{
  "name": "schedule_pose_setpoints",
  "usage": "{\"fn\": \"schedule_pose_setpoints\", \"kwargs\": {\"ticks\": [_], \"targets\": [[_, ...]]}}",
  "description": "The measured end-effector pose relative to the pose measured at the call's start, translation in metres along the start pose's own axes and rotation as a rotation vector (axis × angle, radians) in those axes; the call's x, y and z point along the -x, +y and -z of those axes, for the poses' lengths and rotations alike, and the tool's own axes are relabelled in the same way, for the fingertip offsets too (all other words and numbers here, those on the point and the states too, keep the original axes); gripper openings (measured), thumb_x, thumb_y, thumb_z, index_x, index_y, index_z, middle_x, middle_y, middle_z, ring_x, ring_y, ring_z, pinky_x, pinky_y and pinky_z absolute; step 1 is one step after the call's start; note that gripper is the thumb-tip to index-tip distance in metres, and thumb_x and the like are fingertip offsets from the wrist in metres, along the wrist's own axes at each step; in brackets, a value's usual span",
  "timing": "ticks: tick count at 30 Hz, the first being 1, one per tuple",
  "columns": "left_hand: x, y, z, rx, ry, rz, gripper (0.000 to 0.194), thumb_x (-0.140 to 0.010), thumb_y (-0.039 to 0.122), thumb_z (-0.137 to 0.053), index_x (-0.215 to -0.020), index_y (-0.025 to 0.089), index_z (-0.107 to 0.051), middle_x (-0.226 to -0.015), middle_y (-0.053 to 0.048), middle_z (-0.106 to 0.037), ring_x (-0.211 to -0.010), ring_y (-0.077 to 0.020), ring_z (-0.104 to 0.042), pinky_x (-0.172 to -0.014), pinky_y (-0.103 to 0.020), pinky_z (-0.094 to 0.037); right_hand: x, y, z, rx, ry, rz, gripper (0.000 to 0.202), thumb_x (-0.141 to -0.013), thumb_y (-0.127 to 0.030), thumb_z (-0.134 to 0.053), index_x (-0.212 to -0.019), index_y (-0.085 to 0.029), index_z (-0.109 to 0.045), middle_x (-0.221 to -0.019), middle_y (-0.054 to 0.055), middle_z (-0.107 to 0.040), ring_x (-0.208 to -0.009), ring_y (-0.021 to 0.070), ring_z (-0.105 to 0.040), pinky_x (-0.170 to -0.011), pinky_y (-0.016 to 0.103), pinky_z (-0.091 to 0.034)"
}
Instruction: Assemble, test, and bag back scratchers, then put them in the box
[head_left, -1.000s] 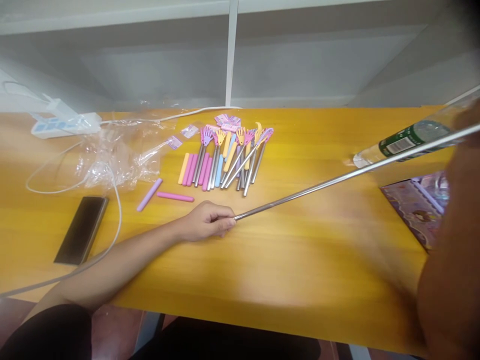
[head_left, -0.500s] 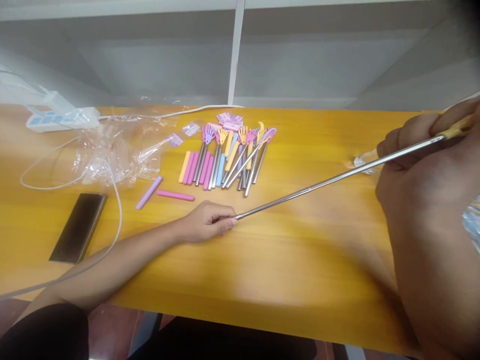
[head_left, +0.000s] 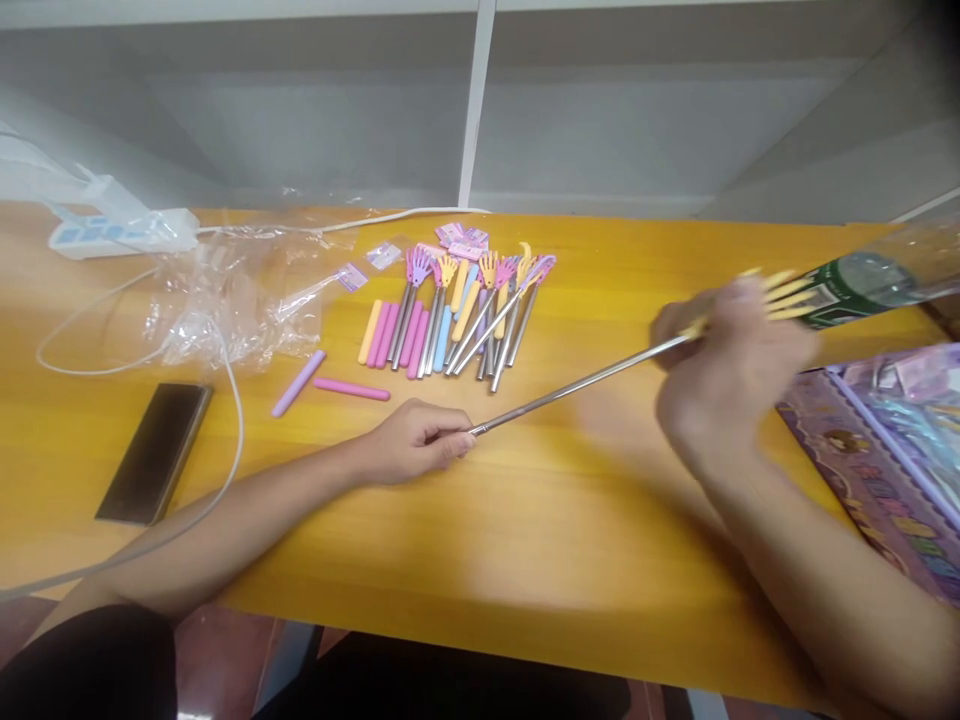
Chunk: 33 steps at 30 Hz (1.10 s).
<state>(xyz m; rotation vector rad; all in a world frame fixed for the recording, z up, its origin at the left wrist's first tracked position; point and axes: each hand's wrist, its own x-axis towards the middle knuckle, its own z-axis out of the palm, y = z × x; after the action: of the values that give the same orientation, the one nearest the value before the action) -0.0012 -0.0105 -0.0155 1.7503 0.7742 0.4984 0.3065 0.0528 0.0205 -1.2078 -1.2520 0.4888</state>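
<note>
1. A yellow wooden desk (head_left: 525, 580) meets a grey partition (head_left: 300, 120) beyond a pile of back scratchers (head_left: 487, 320).
2. The extended back scratcher (head_left: 577, 386) slants above the desk, nearer the person than the pile and reaching well to its right.
3. Its lower end sits in the left hand (head_left: 416, 443), just on the near side of the pile, pinched between thumb and curled fingers.
4. Its upper end passes into the right hand (head_left: 731, 355), well right of the pile; that hand is closed around it, though blur hides the exact finger placement.
5. The shaft is thin, straight and silvery; yellow prongs (head_left: 787, 300) poke out past the right hand, overlapping a green-labelled bottle (head_left: 862, 290) in view.
6. Left of the pile lie a dark phone (head_left: 154, 455) and crumpled clear plastic (head_left: 210, 310); right of it, a purple box (head_left: 862, 470).
</note>
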Motion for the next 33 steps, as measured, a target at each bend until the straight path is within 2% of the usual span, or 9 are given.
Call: {"fn": "schedule_pose_setpoints", "kwargs": {"ticks": [1, 3, 5, 14, 18, 23, 27, 29, 33], "targets": [[0.0, 0.001, 0.0, -0.002, 0.001, 0.006, 0.044, -0.11, 0.047, -0.051, -0.079, 0.018, -0.058, -0.066, 0.002, -0.061, -0.06, -0.0107, -0.055, -0.06, -0.021, -0.041, 0.016, -0.005, -0.01, -0.005, -0.025, 0.02, 0.06, -0.104, -0.065, -0.059, -0.066, -0.02, -0.049, -0.062, 0.002, -0.046, -0.056, 0.0117, -0.046, -0.052, 0.029, -0.034], [0.0, 0.001, -0.001, -0.018, -0.004, 0.001, 0.044, -0.11, 0.047, -0.051, -0.078, 0.018, -0.057, -0.065, 0.002, -0.06, -0.059, -0.0108, -0.054, -0.06, -0.021, -0.041, 0.041, -0.011, -0.025, -0.163, -0.089, -0.008, 0.061, -0.105, -0.062, -0.06, -0.062, -0.021, -0.045, -0.059, 0.001, -0.042, -0.052, 0.012, -0.042, -0.047, 0.029, -0.032], [0.0, 0.002, -0.001, -0.034, -0.017, -0.017, 0.043, -0.11, 0.046, -0.051, -0.077, 0.018, -0.057, -0.066, 0.002, -0.061, -0.06, -0.0108, -0.055, -0.06, -0.021, -0.04, 0.054, -0.013, -0.033, -0.273, -0.135, -0.009, 0.063, -0.106, -0.058, -0.06, -0.059, -0.022, -0.038, -0.057, -0.001, -0.035, -0.048, 0.0117, -0.037, -0.045, 0.029, -0.029], [-0.001, 0.001, -0.001, -0.022, -0.006, -0.009, 0.042, -0.11, 0.044, -0.052, -0.077, 0.018, -0.056, -0.066, 0.003, -0.06, -0.059, -0.0099, -0.055, -0.059, -0.021, -0.04, 0.048, -0.011, -0.031, -0.296, -0.152, -0.051, 0.066, -0.104, -0.06, -0.064, -0.057, -0.02, -0.038, -0.056, -0.002, -0.031, -0.049, 0.0106, -0.036, -0.045, 0.028, -0.027], [-0.002, 0.003, -0.002, -0.024, -0.013, -0.01, 0.041, -0.109, 0.044, -0.052, -0.078, 0.018, -0.057, -0.067, 0.002, -0.061, -0.06, -0.0104, -0.055, -0.06, -0.021, -0.041, 0.053, -0.006, -0.033, -0.309, -0.171, -0.045, 0.065, -0.108, -0.057, -0.059, -0.058, -0.02, -0.038, -0.056, -0.001, -0.034, -0.049, 0.0109, -0.037, -0.047, 0.028, -0.025], [-0.004, 0.005, -0.005, -0.013, -0.002, 0.001, 0.041, -0.109, 0.044, -0.05, -0.077, 0.019, -0.056, -0.065, 0.003, -0.058, -0.06, -0.0106, -0.053, -0.061, -0.021, -0.04, 0.094, 0.002, -0.043, -0.199, -0.352, -0.105, 0.058, -0.113, -0.058, -0.046, -0.071, -0.019, -0.056, -0.065, 0.002, -0.05, -0.059, 0.0139, -0.046, -0.056, 0.03, -0.032], [-0.004, 0.004, -0.007, -0.02, -0.027, -0.045, 0.042, -0.108, 0.042, -0.052, -0.073, 0.019, -0.051, -0.063, 0.004, -0.054, -0.059, -0.0104, -0.05, -0.061, -0.023, -0.038, 0.128, 0.003, -0.054, -0.222, -0.534, -0.156, 0.059, -0.116, -0.056, -0.036, -0.071, -0.02, -0.051, -0.065, 0.001, -0.043, -0.06, 0.0139, -0.04, -0.06, 0.031, -0.033], [-0.003, 0.004, -0.007, -0.001, -0.036, -0.036, 0.042, -0.108, 0.041, -0.052, -0.073, 0.019, -0.051, -0.063, 0.004, -0.055, -0.058, -0.0102, -0.051, -0.061, -0.023, -0.038, 0.13, 0.004, -0.055, -0.236, -0.573, -0.155, 0.06, -0.117, -0.054, -0.034, -0.069, -0.02, -0.046, -0.063, 0.0, -0.039, -0.058, 0.0134, -0.037, -0.059, 0.032, -0.03], [-0.005, 0.01, -0.006, 0.057, -0.034, 0.059, 0.04, -0.109, 0.04, -0.051, -0.075, 0.019, -0.053, -0.061, 0.004, -0.058, -0.054, -0.0101, -0.054, -0.059, -0.022, -0.041, 0.112, 0.01, -0.052, -0.251, -0.681, -0.166, 0.062, -0.114, -0.061, -0.037, -0.068, -0.02, -0.044, -0.062, -0.001, -0.037, -0.057, 0.013, -0.034, -0.056, 0.031, -0.028]]}}
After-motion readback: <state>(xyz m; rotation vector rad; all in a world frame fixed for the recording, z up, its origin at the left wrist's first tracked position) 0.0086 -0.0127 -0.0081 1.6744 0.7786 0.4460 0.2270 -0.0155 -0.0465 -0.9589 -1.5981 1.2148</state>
